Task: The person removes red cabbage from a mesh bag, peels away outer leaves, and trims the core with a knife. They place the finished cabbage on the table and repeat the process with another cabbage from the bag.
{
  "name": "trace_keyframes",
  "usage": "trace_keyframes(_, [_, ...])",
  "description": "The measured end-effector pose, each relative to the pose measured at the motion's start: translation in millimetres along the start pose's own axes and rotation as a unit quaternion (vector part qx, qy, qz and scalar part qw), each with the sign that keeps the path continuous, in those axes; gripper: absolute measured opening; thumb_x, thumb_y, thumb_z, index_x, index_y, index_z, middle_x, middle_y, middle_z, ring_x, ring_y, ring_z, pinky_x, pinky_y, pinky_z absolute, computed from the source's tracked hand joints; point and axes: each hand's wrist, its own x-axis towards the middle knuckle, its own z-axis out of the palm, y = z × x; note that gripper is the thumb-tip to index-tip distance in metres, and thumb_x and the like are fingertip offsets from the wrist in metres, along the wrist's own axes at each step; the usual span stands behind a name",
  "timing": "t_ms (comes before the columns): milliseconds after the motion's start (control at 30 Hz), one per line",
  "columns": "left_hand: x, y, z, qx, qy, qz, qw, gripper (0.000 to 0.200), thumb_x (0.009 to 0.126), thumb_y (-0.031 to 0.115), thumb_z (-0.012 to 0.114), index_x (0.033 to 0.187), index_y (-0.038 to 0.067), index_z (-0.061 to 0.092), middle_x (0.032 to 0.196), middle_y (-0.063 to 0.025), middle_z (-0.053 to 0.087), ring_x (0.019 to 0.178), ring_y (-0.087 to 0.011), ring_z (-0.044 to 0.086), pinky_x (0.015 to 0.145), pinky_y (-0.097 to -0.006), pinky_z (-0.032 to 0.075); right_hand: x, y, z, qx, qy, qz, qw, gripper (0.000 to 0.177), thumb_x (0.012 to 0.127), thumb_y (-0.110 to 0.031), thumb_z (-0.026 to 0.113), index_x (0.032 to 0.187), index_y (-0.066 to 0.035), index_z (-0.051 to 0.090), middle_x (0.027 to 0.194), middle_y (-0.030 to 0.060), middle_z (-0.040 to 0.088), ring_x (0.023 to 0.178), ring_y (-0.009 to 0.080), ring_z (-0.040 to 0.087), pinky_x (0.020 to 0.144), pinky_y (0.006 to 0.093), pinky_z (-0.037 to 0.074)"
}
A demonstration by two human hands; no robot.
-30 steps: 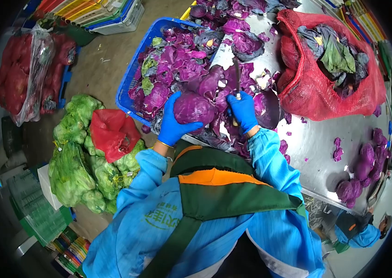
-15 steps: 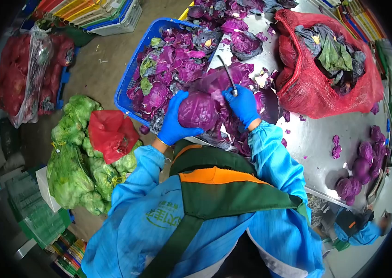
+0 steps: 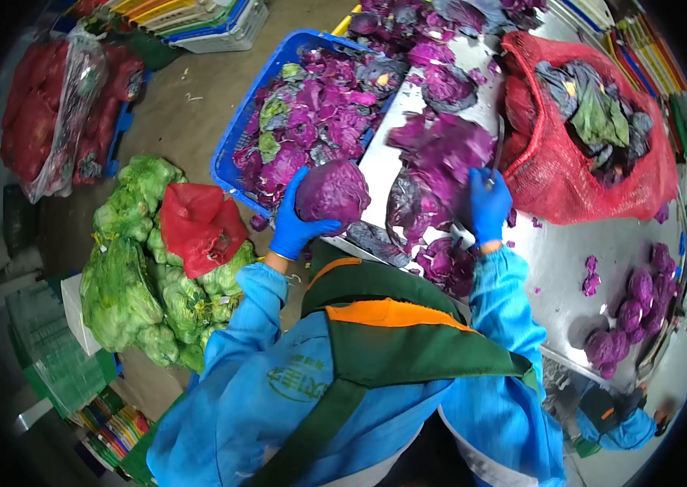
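In a blue glove, my left hand grips a round red cabbage from its left and lower side, over the near edge of the blue crate. That crate is heaped with purple trimmed leaves. My gloved right hand is closed round a knife, its thin blade pointing away from me beside the red mesh bag. Loose purple cabbage leaves, partly smeared by motion, lie just left of the right hand on the metal table.
A red mesh bag with dark outer leaves stands on the table's right. Several small red cabbages sit near its right edge. On the floor to the left are bagged green cabbages and filled red sacks. Another person is at lower right.
My right hand with the knife has swung right, away from the cabbage, and purple leaves have shifted right with it. My left hand has moved the cabbage slightly left.
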Motion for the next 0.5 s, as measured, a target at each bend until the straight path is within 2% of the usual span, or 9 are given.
trace_keyframes(100, [2,8,-6,-0.149,-0.015,-0.021,0.989,0.115,0.053,0.032,0.093,0.146,0.007,0.03,0.142,-0.0113,0.042,0.129,-0.0243,0.043,0.11,-0.0393,0.034,-21,28,4,0.004,0.005,-0.059,0.998,0.026,0.087,-0.024,0.067,0.099,-0.001,0.066,0.083,0.0153,0.068,0.074,0.0259,0.065,0.07,0.0362,0.049])
trace_keyframes(133, [3,18,-3,-0.237,-0.022,-0.037,0.97,0.115,0.053,0.03,0.093,0.146,0.007,0.03,0.141,-0.011,0.042,0.129,-0.0238,0.042,0.11,-0.0387,0.034,-32,27,7,-0.032,-0.13,0.058,0.989,0.026,0.088,-0.023,0.066,0.102,-0.002,0.065,0.088,0.0166,0.068,0.075,0.0235,0.064,0.07,0.0351,0.049])
trace_keyframes(200, [8,32,3,-0.258,-0.022,-0.036,0.965,0.118,0.051,0.029,0.094,0.147,0.007,0.029,0.142,-0.011,0.042,0.13,-0.0237,0.042,0.11,-0.0386,0.034,-48,7,20,0.01,-0.195,0.034,0.98,0.029,0.087,-0.018,0.068,0.111,-0.002,0.064,0.096,0.0155,0.068,0.08,0.0209,0.065,0.074,0.0337,0.051])
trace_keyframes(233, [11,38,6,-0.277,-0.026,-0.039,0.96,0.12,0.05,0.027,0.094,0.147,0.006,0.028,0.143,-0.011,0.041,0.13,-0.0236,0.042,0.11,-0.0385,0.034,-58,-23,24,0.086,-0.167,0.004,0.982,0.033,0.086,-0.015,0.069,0.116,-0.003,0.063,0.1,0.0141,0.068,0.082,0.0197,0.065,0.077,0.0331,0.051])
trace_keyframes(267, [17,44,9,-0.277,-0.028,-0.035,0.96,0.12,0.05,0.027,0.094,0.147,0.006,0.028,0.143,-0.011,0.041,0.13,-0.0236,0.042,0.11,-0.0385,0.034,-64,-62,21,0.163,-0.135,-0.026,0.977,0.039,0.084,-0.012,0.071,0.12,-0.003,0.061,0.105,0.0127,0.068,0.084,0.0185,0.065,0.08,0.0325,0.051])
trace_keyframes(333, [30,54,16,-0.125,-0.026,0.097,0.987,0.12,0.05,0.028,0.094,0.147,0.005,0.027,0.143,-0.0112,0.041,0.13,-0.0241,0.042,0.111,-0.0391,0.034,-69,-116,7,0.266,-0.2,-0.012,0.943,0.052,0.08,-0.007,0.074,0.128,-0.003,0.056,0.117,0.0114,0.065,0.096,0.0179,0.064,0.086,0.0318,0.05])
trace_keyframes(400, [39,62,22,-0.092,-0.031,0.12,0.988,0.122,0.048,0.028,0.095,0.147,0.004,0.026,0.143,-0.0116,0.041,0.13,-0.0247,0.042,0.111,-0.0396,0.034,-68,-136,8,0.236,-0.225,-0.086,0.942,0.059,0.077,-0.007,0.077,0.131,-0.003,0.053,0.126,0.0139,0.06,0.108,0.02,0.062,0.09,0.0322,0.05])
trace_keyframes(433, [42,67,26,-0.09,-0.033,0.125,0.987,0.123,0.048,0.027,0.095,0.147,0.004,0.026,0.143,-0.0118,0.041,0.13,-0.025,0.042,0.111,-0.0396,0.034,-69,-130,19,0.241,-0.198,-0.165,0.936,0.057,0.076,-0.008,0.078,0.128,-0.004,0.055,0.13,0.0154,0.057,0.117,0.0231,0.058,0.092,0.033,0.049])
trace_keyframes(500, [47,66,28,-0.083,-0.039,0.137,0.986,0.125,0.045,0.027,0.096,0.146,0.003,0.027,0.143,-0.0123,0.041,0.13,-0.0255,0.042,0.111,-0.0401,0.034,-64,-123,22,0.214,-0.194,-0.169,0.942,0.053,0.075,-0.008,0.078,0.124,-0.005,0.057,0.131,0.0158,0.056,0.118,0.0255,0.058,0.092,0.0329,0.049])
